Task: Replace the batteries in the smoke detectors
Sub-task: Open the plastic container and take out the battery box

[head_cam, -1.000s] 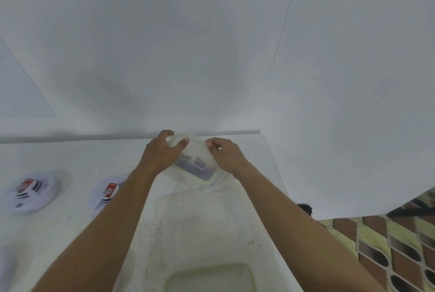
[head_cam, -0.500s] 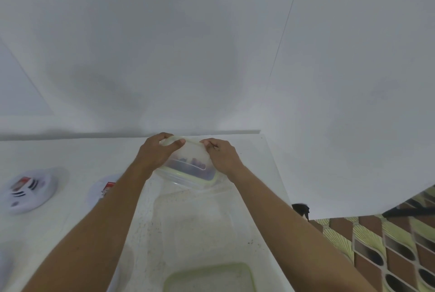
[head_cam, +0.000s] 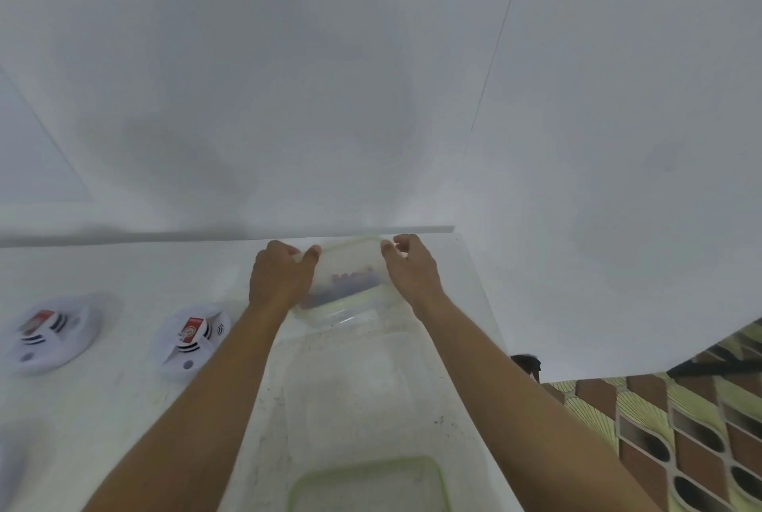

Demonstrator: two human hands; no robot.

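Note:
A small clear plastic container (head_cam: pixel 348 280) with a green-edged lid and dark batteries inside sits tilted at the far end of the white table. My left hand (head_cam: pixel 280 278) grips its left side and my right hand (head_cam: pixel 410 274) grips its right side. Two white round smoke detectors lie on the table to the left: one (head_cam: pixel 190 342) beside my left forearm, another (head_cam: pixel 51 334) near the left edge. Both carry a red label.
A larger clear tray (head_cam: pixel 363 383) lies on the table between my forearms. A green-rimmed lid (head_cam: pixel 367 487) sits at the near edge. White walls (head_cam: pixel 371 99) close the back and right. Patterned floor tiles (head_cam: pixel 680 429) show beyond the table's right edge.
The container has turned in my hands, so its side now faces me and it sits a little farther from me. Both hands stayed on it.

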